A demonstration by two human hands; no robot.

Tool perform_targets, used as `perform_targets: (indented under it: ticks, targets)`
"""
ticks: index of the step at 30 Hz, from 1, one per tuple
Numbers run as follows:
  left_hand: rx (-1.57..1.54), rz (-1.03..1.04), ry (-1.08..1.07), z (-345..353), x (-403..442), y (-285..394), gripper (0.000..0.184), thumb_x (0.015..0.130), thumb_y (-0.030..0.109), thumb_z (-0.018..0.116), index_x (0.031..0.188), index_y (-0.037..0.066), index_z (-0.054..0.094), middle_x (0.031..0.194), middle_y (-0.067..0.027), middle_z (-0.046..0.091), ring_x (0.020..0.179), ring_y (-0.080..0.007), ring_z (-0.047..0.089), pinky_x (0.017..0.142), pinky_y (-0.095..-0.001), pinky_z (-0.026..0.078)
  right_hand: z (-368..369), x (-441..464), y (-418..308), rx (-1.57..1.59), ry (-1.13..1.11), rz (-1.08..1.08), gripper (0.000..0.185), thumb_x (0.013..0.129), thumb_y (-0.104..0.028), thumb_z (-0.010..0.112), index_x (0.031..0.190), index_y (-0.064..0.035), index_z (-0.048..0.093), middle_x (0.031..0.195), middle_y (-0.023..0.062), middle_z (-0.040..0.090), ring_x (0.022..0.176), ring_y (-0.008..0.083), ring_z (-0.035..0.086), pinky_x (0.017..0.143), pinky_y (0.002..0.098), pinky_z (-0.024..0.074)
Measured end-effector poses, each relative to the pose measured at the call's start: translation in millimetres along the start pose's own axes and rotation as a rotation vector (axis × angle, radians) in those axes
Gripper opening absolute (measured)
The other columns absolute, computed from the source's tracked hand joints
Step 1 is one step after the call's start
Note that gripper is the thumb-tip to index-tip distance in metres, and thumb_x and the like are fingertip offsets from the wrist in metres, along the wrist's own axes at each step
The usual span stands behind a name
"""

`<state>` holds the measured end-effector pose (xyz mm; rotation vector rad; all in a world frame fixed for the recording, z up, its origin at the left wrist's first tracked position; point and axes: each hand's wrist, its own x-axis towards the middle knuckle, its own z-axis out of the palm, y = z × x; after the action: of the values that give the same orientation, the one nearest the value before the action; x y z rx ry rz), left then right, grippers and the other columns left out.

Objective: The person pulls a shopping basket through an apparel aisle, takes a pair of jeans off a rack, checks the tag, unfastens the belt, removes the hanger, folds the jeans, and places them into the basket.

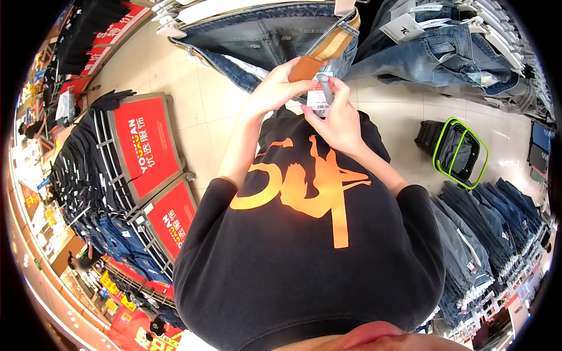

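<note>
A pair of blue jeans [246, 38] hangs in front of me, with a tan striped belt [338, 42] that ends in a brown leather piece [305, 69]. Beside the leather end, my left hand [275, 93] is closed, its thumb and fingers pinching a white and red price tag [318, 100]. My right hand [339, 120] is closed around a grey, round-headed security tag [324, 83] lying against the price tag. How the grey piece is fastened cannot be made out.
More jeans [433, 55] hang at upper right. A black shopping basket with a green rim [487, 153] stands on the tiled floor [404, 99]. Racks of jeans [468, 234] fill the lower right; red-panelled racks [146, 143] stand at left. A person [88, 257] is far left.
</note>
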<state>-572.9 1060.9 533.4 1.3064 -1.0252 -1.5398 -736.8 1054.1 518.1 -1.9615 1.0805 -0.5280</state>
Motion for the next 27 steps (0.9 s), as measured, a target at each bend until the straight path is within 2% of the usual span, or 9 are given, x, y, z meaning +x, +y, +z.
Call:
perform_targets:
  ticks: [2, 5, 9, 12, 15, 19, 22, 23, 27]
  targets:
    - [0.001, 0.012, 0.006, -0.5, 1.1, -4.3, 0.04, 0.078, 0.008, 0.057, 0.116, 0.001, 0.048, 0.104, -0.0049, 0.056, 0.092, -0.0107, 0.053, 0.081, -0.0243, 0.043, 3.4, 0.6, 3.7, -0.01, 0.043, -0.022, 0.062, 0.073, -0.027, 0.063, 0.114, 0.0003, 0.026, 0.096, 0.0232, 0.054, 0.076, 0.0349, 0.059, 0.066, 0.0378, 0.0466]
    - [0.021, 0.02, 0.025, 0.1, 3.3, -6.2, 0.041, 0.076, 0.009, 0.059, 0.115, 0.0, 0.047, 0.102, -0.006, 0.057, 0.09, -0.0103, 0.054, 0.078, -0.0237, 0.043, 0.1, 0.5, 2.9, -0.047, 0.05, -0.009, 0.057, 0.073, -0.021, 0.06, 0.115, -0.0014, 0.026, 0.095, 0.0233, 0.053, 0.077, 0.0366, 0.058, 0.067, 0.0396, 0.0462]
    - [0.022, 0.02, 0.01, -2.5, 2.6, -6.3, 0.042, 0.075, 0.01, 0.06, 0.114, 0.0, 0.047, 0.101, -0.0064, 0.058, 0.09, -0.0106, 0.054, 0.077, -0.0237, 0.043, 0.0, -2.1, 8.9, -0.011, 0.096, -0.041, 0.056, 0.07, -0.019, 0.061, 0.114, -0.0036, 0.03, 0.093, 0.0207, 0.054, 0.078, 0.0357, 0.057, 0.067, 0.0394, 0.0458]
    - [0.074, -0.069, -0.018, -9.1, 0.9, -5.3, 0.044, 0.074, 0.011, 0.061, 0.115, 0.0, 0.047, 0.102, -0.0057, 0.058, 0.091, -0.0097, 0.054, 0.077, -0.0229, 0.043, 1.0, -4.3, 13.7, -0.006, 0.154, -0.113, 0.054, 0.068, -0.016, 0.062, 0.112, -0.0043, 0.033, 0.092, 0.0181, 0.054, 0.077, 0.034, 0.057, 0.065, 0.0379, 0.046]
    - [-0.014, 0.008, -0.058, -7.3, 1.2, -0.3, 0.047, 0.073, 0.012, 0.063, 0.116, 0.001, 0.047, 0.102, -0.0041, 0.058, 0.088, -0.0076, 0.054, 0.074, -0.0216, 0.044, -0.2, -6.1, 15.4, -0.006, 0.174, -0.159, 0.055, 0.068, -0.017, 0.063, 0.114, -0.0058, 0.034, 0.092, 0.0172, 0.055, 0.079, 0.032, 0.058, 0.067, 0.0363, 0.0465]
    - [-0.024, -0.129, -0.088, -14.5, 1.1, 1.5, 0.047, 0.073, 0.012, 0.065, 0.116, 0.002, 0.047, 0.103, -0.0031, 0.057, 0.088, -0.0069, 0.052, 0.074, -0.0204, 0.042, -0.5, -6.5, 15.2, 0.04, 0.211, -0.21, 0.052, 0.065, -0.014, 0.062, 0.111, -0.0054, 0.038, 0.091, 0.0142, 0.053, 0.076, 0.0306, 0.057, 0.064, 0.0354, 0.0456]
    - [-0.02, -0.08, -0.059, -14.6, -0.8, 3.8, 0.045, 0.073, 0.012, 0.065, 0.114, 0.003, 0.047, 0.101, -0.0022, 0.056, 0.088, -0.0075, 0.051, 0.073, -0.02, 0.042, -1.1, -5.4, 16.2, 0.056, 0.239, -0.267, 0.053, 0.064, -0.013, 0.062, 0.111, -0.0051, 0.039, 0.091, 0.0129, 0.052, 0.074, 0.03, 0.056, 0.063, 0.035, 0.0451]
    - [-0.021, -0.112, -0.052, -14.8, -2.3, 6.5, 0.045, 0.072, 0.018, 0.066, 0.111, 0.003, 0.05, 0.096, -0.001, 0.056, 0.084, -0.0075, 0.051, 0.07, -0.0189, 0.04, -1.0, -5.5, 16.9, 0.056, 0.245, -0.289, 0.053, 0.064, -0.013, 0.063, 0.111, -0.0051, 0.039, 0.091, 0.0127, 0.052, 0.074, 0.0298, 0.056, 0.063, 0.0348, 0.0451]
    - [-0.041, -0.131, -0.036, -14.8, -4.4, 8.8, 0.045, 0.074, 0.023, 0.065, 0.112, 0.003, 0.05, 0.097, -0.0018, 0.056, 0.087, -0.0073, 0.05, 0.073, -0.0189, 0.039, 0.7, -7.9, 17.5, 0.116, 0.219, -0.275, 0.055, 0.063, -0.012, 0.063, 0.113, -0.0061, 0.04, 0.09, 0.0113, 0.052, 0.074, 0.0288, 0.056, 0.064, 0.0333, 0.0455]
